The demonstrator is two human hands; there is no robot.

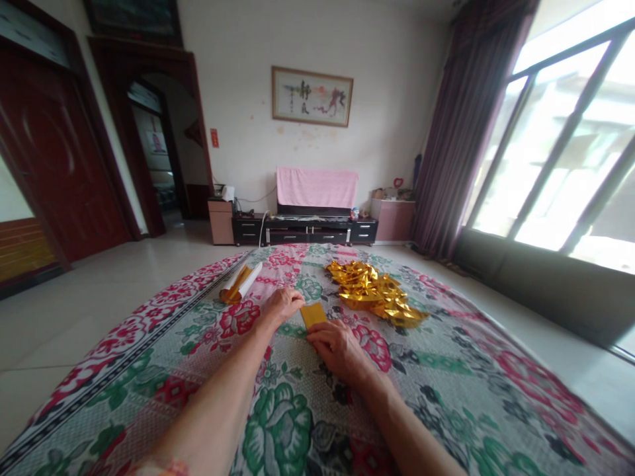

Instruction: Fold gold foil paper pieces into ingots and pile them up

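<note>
A small flat rectangle of gold foil paper [313, 316] lies on the patterned tablecloth between my hands. My left hand [284, 305] is closed, its fingertips pinched at the paper's upper left corner. On the lower edge, the bent fingers and thumb of my right hand [338, 345] hold the paper and cover that part. Right of the paper sits a heap of folded shiny gold foil pieces [370, 291]. To the left, a curled stack of gold sheets [243, 281] rests in an open white wrapper [252, 277].
A round table with a floral cloth [278, 423] fills the foreground. Beyond it stands a low black TV cabinet [307, 235] with a pink cloth [317, 187] draped over the screen. A large window [560, 145] and purple curtain [459, 125] are at right, a red door [59, 152] at left.
</note>
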